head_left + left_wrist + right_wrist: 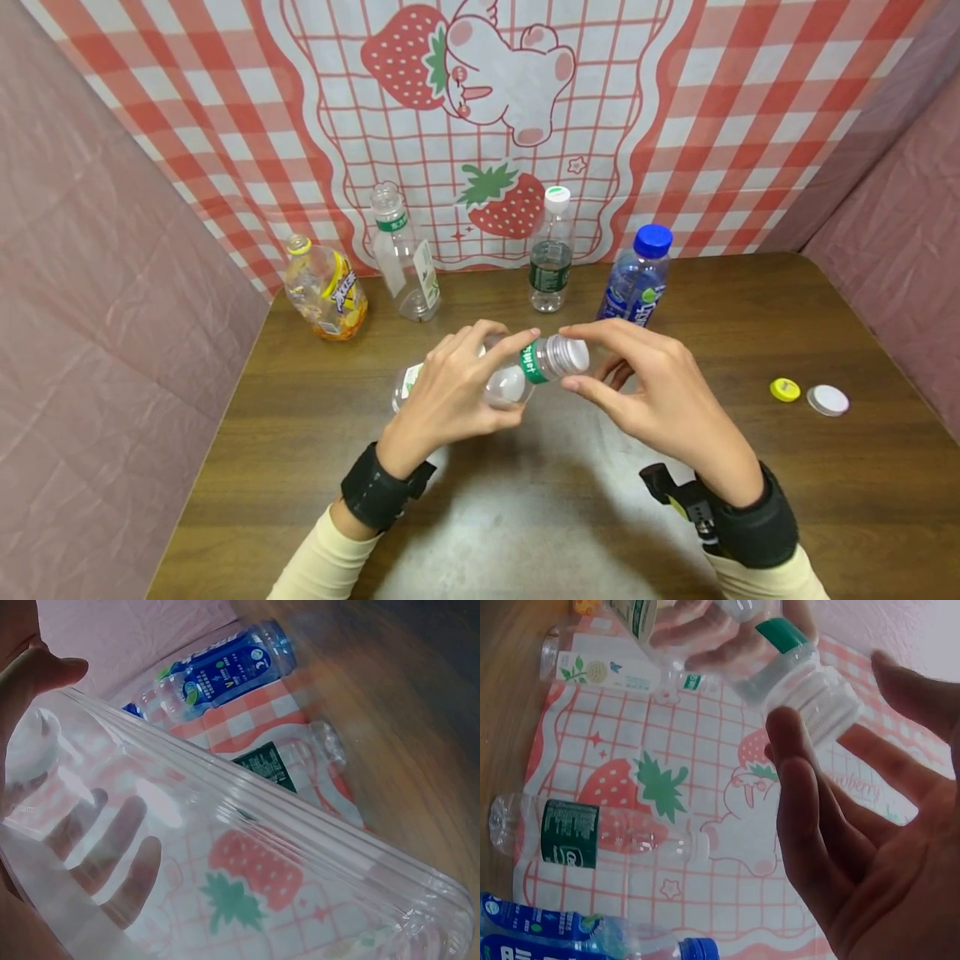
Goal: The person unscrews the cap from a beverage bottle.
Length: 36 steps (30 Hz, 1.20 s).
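Note:
My left hand (457,383) grips a clear plastic bottle (510,385) around its body, over the middle of the table. The bottle lies tilted nearly on its side, its ridged neck end pointing right and a green band below the neck. A whitish round face (577,356) shows at that end. My right hand (652,383) is beside the neck, thumb and fingers spread apart around it. In the right wrist view, a fingertip overlaps the neck end (821,705) while the thumb stands apart from it. The left wrist view shows fingers (112,855) through the clear plastic.
Along the back stand an uncapped yellow-labelled bottle (330,292), an uncapped clear bottle (405,267), a white-capped bottle (551,258) with a green label, and a blue-capped bottle (637,279). A yellow cap (785,389) and a white cap (828,400) lie at the right.

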Each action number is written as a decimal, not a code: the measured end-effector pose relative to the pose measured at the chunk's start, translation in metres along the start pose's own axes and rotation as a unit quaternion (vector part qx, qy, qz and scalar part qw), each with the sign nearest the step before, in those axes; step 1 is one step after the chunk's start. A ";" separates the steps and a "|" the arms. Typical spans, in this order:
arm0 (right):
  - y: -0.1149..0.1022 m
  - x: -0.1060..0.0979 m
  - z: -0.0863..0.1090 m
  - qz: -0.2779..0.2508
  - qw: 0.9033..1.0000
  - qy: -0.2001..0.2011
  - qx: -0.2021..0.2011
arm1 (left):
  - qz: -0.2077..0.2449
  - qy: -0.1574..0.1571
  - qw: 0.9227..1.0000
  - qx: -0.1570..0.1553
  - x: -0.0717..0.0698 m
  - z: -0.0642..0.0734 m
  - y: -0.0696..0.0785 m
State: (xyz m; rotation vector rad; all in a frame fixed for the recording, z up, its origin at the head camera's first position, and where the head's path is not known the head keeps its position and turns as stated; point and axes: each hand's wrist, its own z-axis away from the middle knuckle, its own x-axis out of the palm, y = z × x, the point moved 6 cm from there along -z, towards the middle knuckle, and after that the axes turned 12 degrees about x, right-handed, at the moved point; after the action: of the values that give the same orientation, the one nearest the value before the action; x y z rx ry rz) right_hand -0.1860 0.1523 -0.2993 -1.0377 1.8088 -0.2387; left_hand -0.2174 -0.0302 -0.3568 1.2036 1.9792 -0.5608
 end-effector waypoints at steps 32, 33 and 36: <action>0.003 -0.001 -0.001 -0.014 0.999 -0.025 0.018 | -0.004 0.003 1.000 -0.003 -0.003 0.000 -0.001; -0.001 -0.002 -0.001 -0.019 0.999 -0.025 0.014 | -0.003 0.003 1.000 -0.003 -0.003 0.000 -0.001; -0.007 -0.004 -0.001 -0.033 0.999 -0.014 0.015 | -0.002 0.003 1.000 -0.003 -0.003 0.000 -0.001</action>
State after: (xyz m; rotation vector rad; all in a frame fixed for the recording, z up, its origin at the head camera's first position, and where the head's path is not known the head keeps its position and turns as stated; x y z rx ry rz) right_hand -0.1826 0.1503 -0.2924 -1.0748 1.7431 -0.2901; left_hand -0.2172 -0.0320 -0.3548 1.1992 1.9866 -0.5536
